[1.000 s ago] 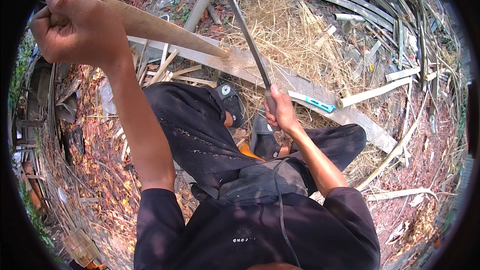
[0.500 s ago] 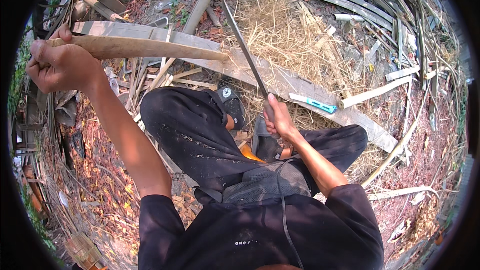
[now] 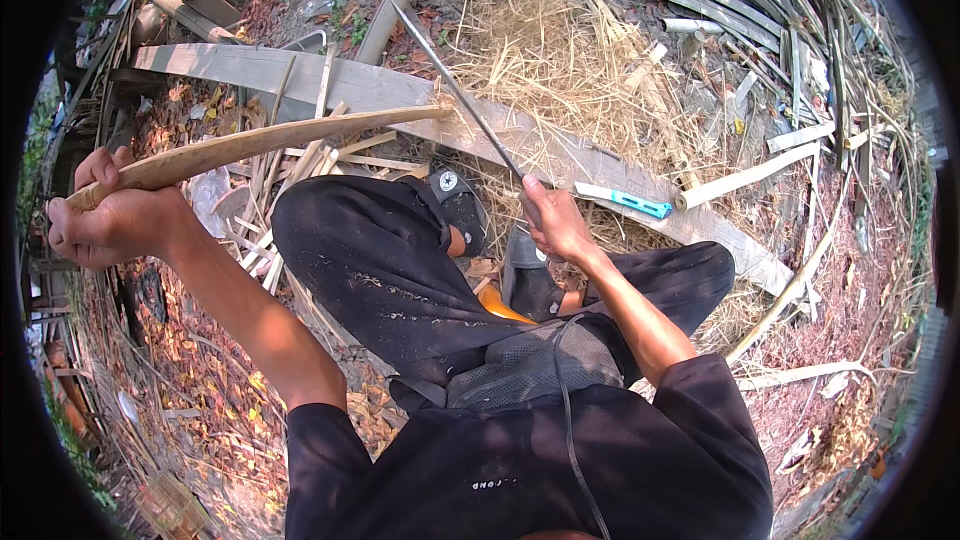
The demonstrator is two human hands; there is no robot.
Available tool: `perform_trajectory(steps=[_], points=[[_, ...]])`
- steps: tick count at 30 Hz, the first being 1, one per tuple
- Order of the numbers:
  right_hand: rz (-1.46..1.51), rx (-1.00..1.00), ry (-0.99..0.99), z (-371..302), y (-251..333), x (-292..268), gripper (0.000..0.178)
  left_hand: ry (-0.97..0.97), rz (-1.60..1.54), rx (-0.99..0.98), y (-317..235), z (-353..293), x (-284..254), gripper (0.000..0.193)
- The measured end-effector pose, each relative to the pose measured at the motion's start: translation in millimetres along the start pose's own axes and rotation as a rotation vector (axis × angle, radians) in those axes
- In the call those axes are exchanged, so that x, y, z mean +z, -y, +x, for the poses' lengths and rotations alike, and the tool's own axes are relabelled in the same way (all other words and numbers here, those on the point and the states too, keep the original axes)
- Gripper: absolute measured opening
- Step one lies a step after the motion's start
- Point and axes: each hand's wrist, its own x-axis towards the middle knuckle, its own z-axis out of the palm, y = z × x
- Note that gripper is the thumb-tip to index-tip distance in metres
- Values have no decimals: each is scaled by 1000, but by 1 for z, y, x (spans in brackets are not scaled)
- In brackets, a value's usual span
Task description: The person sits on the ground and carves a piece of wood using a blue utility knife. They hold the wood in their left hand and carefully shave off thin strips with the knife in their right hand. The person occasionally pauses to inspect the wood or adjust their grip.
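My left hand is closed round the near-left end of a long tan bamboo strip. The strip slants up to the right, and its far end meets the grey wooden plank lying across in front of me. In my right hand is the handle of a long, narrow-bladed knife, mostly hidden by the fingers. Its blade points up and left, crossing over the plank just right of the strip's far end. A turquoise utility knife rests on the plank, right of my right hand.
Fine shavings are heaped beyond the plank. Thin split strips lie beside my left knee. A pale bamboo piece sits at the plank's right, and long curved strips lie at the far right. Dry leaves cover the left ground.
My left hand has come lower and nearer, so the bamboo strip now slopes more steeply. The long knife's tip has swung left, and my right hand has shifted slightly left.
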Motion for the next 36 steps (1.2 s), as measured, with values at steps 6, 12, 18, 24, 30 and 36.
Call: perform_trajectory(steps=[6, 12, 18, 24, 30, 36], points=[[-208, 53, -40, 32, -49, 5, 66, -1, -39, -56, -20, -11, 11, 26], [-229, 196, -52, 46, -20, -5, 71, 94, -13, 85, -26, -13, 34, 21], [0, -334, -15, -4, 23, 13, 66, 165, -47, 130, -23, -14, 33, 18], [-287, 258, -166, 36, -84, 9, 69, 238, -50, 213, -23, -12, 47, 16], [-41, 254, -122, 17, -53, -3, 65, 236, -72, 252, -37, -25, 69, 20], [161, -277, -25, 10, -2, 4, 60, 319, -183, 202, -28, -26, 93, 17]])
